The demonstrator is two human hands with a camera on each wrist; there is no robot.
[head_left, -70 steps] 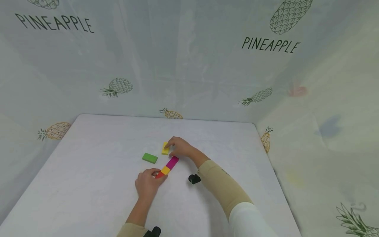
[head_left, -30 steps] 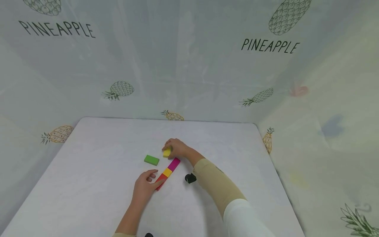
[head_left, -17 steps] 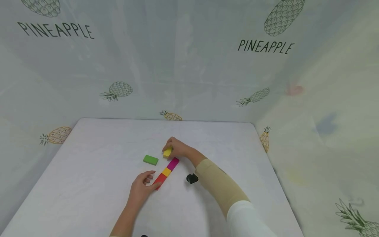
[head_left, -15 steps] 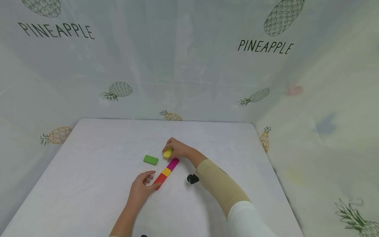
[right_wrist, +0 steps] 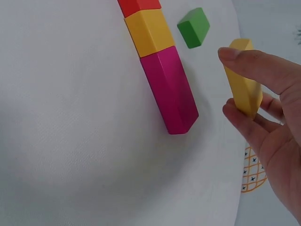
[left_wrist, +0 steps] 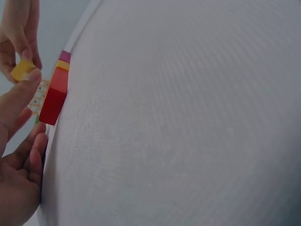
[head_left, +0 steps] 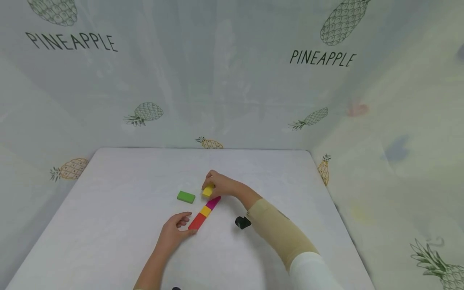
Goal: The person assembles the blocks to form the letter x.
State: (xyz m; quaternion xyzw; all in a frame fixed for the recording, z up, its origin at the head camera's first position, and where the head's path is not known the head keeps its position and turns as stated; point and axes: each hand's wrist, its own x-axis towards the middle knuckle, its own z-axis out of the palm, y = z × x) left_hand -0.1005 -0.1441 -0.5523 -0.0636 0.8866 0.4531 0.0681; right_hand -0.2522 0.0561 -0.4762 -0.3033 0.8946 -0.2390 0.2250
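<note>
My right hand [head_left: 222,186] pinches a yellow block [right_wrist: 244,87] between thumb and fingers, off the table beside the far end of a row. That row of blocks lies end to end on a slant: a red block [head_left: 197,221], a short orange-yellow block [right_wrist: 150,32] and a magenta block [right_wrist: 170,89]. At the near end, my left hand [head_left: 174,230] stays beside the red block, its thumb tip by the block's end and its fingers loosely bent around nothing. Whether the thumb touches the red block I cannot tell. A green block [head_left: 186,197] lies apart, left of the row.
All the blocks are on a white table [head_left: 137,181]. A pale curtain [head_left: 224,80] printed with pineapples rises behind the table and along its sides. A black wrist camera [head_left: 243,222] sticks out from the right sleeve.
My right hand has picked up the yellow block from the table and brought it slightly toward the magenta block. My left hand has loosened from the red block, its fingers now apart from it.
</note>
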